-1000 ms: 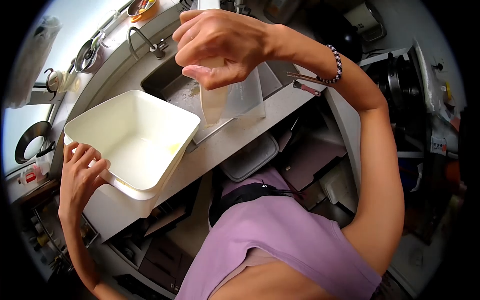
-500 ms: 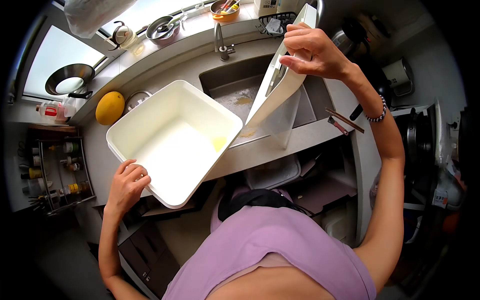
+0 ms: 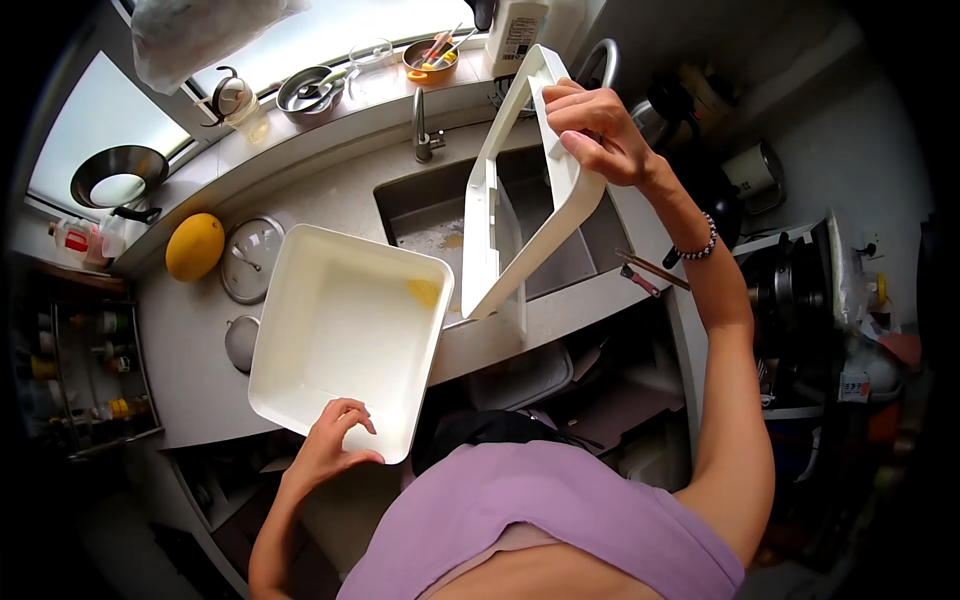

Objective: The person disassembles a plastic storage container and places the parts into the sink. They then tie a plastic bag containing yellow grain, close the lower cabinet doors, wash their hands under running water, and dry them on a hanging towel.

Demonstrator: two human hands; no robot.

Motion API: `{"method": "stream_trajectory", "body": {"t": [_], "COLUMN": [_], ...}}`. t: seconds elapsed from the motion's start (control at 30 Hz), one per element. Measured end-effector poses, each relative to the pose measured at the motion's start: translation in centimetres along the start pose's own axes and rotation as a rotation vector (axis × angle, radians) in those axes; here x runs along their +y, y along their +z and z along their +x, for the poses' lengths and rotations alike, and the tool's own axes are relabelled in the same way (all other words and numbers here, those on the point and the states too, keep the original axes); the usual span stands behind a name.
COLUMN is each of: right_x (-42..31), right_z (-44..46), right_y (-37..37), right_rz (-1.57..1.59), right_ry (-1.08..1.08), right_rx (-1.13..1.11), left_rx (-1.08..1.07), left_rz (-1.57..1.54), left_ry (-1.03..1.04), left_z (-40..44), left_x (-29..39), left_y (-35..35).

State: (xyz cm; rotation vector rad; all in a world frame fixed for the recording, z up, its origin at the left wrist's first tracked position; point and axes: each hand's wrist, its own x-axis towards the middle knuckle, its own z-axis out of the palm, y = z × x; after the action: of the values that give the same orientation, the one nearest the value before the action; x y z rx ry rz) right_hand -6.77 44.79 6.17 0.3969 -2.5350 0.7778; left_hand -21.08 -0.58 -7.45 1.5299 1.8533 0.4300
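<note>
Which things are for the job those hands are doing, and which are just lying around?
Seem part of the job:
- white bin, left hand at its rim
- white frame, in the right hand

Just lying about, it seems:
- yellow melon
- glass lid
- strainer
- wok

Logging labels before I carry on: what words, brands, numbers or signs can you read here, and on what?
None can be read for certain. Print or marks show on these:
White bottle by the window: lines of print, too small to read.
White label at the right: dark marks, too blurred to read.
Jug at the left: a red patch; any lettering is too blurred to read.
</note>
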Motion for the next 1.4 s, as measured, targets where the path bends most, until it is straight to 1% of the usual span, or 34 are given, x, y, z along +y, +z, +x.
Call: {"method": "stream_trajectory", "body": {"t": [0.07, 0.13, 0.2, 0.27, 0.3, 0.37, 0.4, 0.47, 0.5, 0.57, 0.6, 0.67, 0.7, 0.73, 0.8, 0.83, 0.87, 0.93, 1.0, 1.03, 1.07, 1.13, 1.2, 1.27, 1.3, 1.33, 1.4], "right_x": [-1.1, -2.7, -4.2, -5.8, -6.7, -8.6, -9.5, -10.7, -11.1, -11.6, -11.9, -12.2, -12.0, -11.7, -11.2, -11.4, -11.6, -10.8, -11.4, -11.8, -12.1, -13.4, -14.5, -15.5, -15.8, -16.7, -16.9], "right_z": [-0.5, -0.9, -1.2, -1.1, -0.8, -0.5, -0.6, -0.8, -1.1, -1.8, -2.4, -3.5, -4.4, -5.5, -7.6, -8.4, -9.4, -13.3, -15.6, -17.4, -18.8, -21.2, -23.9, -25.2, -26.0, -26.0, -27.1], "right_y": [0.0, -0.7, -1.4, -2.3, -2.7, -3.7, -4.0, -3.5, -3.6, -4.0, -4.3, -4.9, -5.0, -5.0, -4.5, -4.0, -3.7, -2.6, 0.2, 1.4, 3.0, 5.8, 7.9, 8.5, 8.8, 8.6, 8.8], "right_rz": [-0.006, -0.036, -0.038, -0.072, -0.080, -0.094, -0.111, -0.073, -0.065, -0.062, -0.062, -0.050, -0.071, -0.074, -0.064, -0.051, -0.042, 0.051, 0.344, 0.539, 0.655, 1.147, 1.593, 1.920, 1.995, 1.968, 1.843], "right_ry": [-0.014, -0.044, -0.056, -0.147, -0.204, -0.258, -0.286, -0.329, -0.345, -0.363, -0.370, -0.298, -0.265, -0.232, -0.128, -0.016, 0.101, 0.274, 0.478, 0.597, 0.668, 0.876, 0.915, 0.826, 0.828, 0.916, 1.128], "right_rx": [0.062, 0.114, 0.130, 0.150, 0.189, 0.203, 0.198, 0.232, 0.228, 0.252, 0.258, 0.344, 0.373, 0.391, 0.489, 0.550, 0.609, 0.621, 0.822, 0.836, 0.902, 1.013, 0.926, 0.827, 0.846, 0.912, 0.895], "left_rx": [-0.018, 0.160, 0.360, 0.384, 0.380, 0.343, 0.298, 0.124, 0.123, -0.150, -0.222, -0.205, -0.520, -0.500, -0.178, -0.119, -0.120, -0.138, -0.136, -0.139, -0.142, -0.151, -0.175, -0.229, -0.276, -0.286, -0.323], "left_rz": [-0.924, -0.904, -0.776, -0.880, -0.873, -1.178, -1.282, -1.355, -1.347, -1.594, -1.853, -2.003, -2.445, -2.444, -2.039, -2.109, -2.104, -2.033, -1.972, -1.927, -1.927, -1.929, -1.890, -1.881, -1.780, -1.776, -1.779], "left_ry": [0.190, 0.217, 0.079, -0.078, -0.064, -0.256, -0.346, -0.381, -0.376, -0.047, -0.083, -0.096, 0.025, 0.030, 0.094, 0.039, 0.038, 0.108, 0.106, 0.116, 0.109, -0.026, -0.052, -0.190, -0.235, -0.239, -0.378], "left_z": [3.1, 7.9, 13.4, 18.2, 19.8, 22.3, 23.6, 23.4, 23.4, 23.0, 22.2, 20.4, 21.4, 20.1, 17.3, 16.8, 16.0, 14.1, 12.3, 11.7, 11.2, 10.6, 10.4, 10.5, 10.7, 11.2, 12.4], "left_x": [1.8, 6.6, 8.2, 9.2, 10.0, 11.4, 10.6, 11.4, 10.9, 8.9, 8.7, 8.5, 4.2, 6.1, 10.0, 10.0, 10.1, 10.6, 11.7, 12.2, 12.8, 14.0, 14.9, 15.7, 15.5, 15.6, 15.8], "left_y": [0.9, 1.8, 4.7, 5.1, 4.7, 4.1, 4.7, 3.5, 3.5, 4.7, 4.8, 4.5, 7.2, 5.3, 1.7, 1.2, 0.5, -0.9, -2.0, -2.6, -3.1, -4.1, -4.6, -4.5, -4.4, -4.4, -4.5]}}
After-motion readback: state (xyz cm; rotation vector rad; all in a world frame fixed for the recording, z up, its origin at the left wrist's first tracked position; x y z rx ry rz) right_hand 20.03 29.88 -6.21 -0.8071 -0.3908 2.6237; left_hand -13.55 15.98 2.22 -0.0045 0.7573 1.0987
